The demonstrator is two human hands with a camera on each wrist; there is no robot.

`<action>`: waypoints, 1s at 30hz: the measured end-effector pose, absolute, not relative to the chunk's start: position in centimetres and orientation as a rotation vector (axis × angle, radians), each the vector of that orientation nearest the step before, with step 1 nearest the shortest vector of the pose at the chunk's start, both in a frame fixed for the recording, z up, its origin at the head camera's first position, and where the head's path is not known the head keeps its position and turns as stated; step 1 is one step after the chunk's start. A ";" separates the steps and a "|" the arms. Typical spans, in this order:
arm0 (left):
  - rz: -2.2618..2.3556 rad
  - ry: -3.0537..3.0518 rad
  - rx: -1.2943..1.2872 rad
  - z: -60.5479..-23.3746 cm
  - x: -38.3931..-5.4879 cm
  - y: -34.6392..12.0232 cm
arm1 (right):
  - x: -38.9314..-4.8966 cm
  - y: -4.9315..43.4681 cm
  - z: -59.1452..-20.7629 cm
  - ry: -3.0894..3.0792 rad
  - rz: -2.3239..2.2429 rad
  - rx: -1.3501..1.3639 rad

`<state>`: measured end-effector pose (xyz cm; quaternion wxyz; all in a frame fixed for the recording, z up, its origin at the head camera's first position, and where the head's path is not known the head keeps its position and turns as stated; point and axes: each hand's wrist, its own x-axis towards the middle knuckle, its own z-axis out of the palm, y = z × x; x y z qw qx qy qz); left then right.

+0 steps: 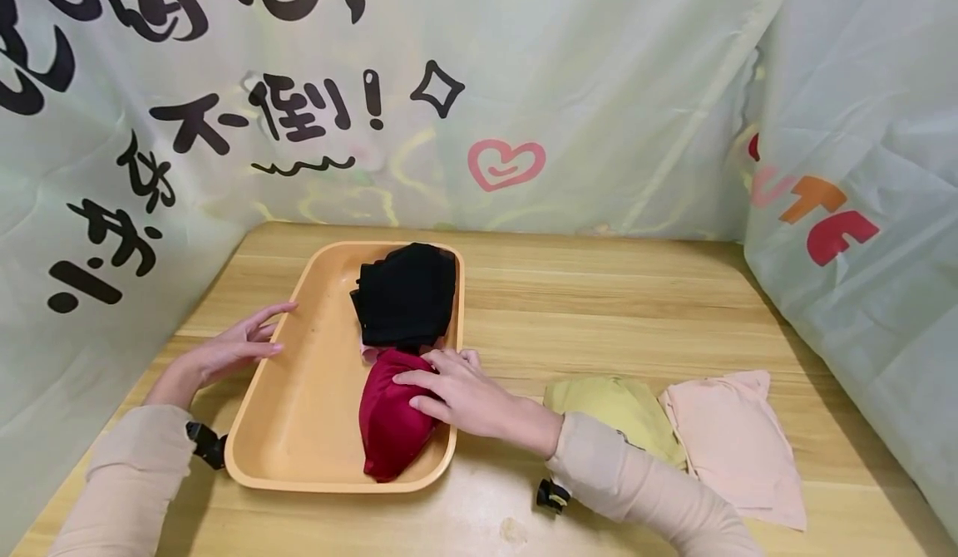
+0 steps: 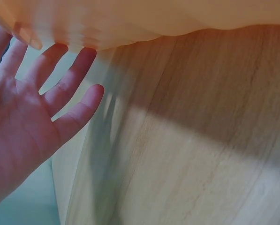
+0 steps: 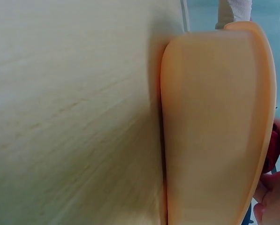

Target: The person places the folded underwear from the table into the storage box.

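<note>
An orange plastic tray (image 1: 299, 366) sits on the wooden table. Along its right side lie a dark red, smooth folded garment (image 1: 392, 424) and, behind that, a black folded garment (image 1: 407, 295). My right hand (image 1: 467, 395) reaches over the tray's right rim, its fingers resting on top of the red garment. A bit of the red garment (image 3: 273, 149) shows past the rim in the right wrist view. At the tray's left rim is my left hand (image 1: 235, 347), thumb and fingers apart. Its spread fingers (image 2: 67, 86) come up to the tray's outer wall in the left wrist view.
Right of the tray, a yellow-green folded garment (image 1: 609, 411) lies partly behind my right forearm. Beside it is a pale pink folded garment (image 1: 737, 441). A bit of pink cloth (image 1: 369, 353) peeks out under the black one. Printed curtains (image 1: 599, 108) enclose the table.
</note>
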<state>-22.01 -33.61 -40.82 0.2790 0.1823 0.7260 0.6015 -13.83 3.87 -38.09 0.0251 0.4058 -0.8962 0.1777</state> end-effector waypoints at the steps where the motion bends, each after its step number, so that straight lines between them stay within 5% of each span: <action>1: 1.617 1.946 0.487 -40.8 -22.0 -33.6 | -13.8 3.8 -38.1 -2.779 0.544 1.252; 30: 1.634 1.923 0.507 -40.8 -22.0 -33.6 | -15.2 4.1 -37.9 -2.751 0.770 1.347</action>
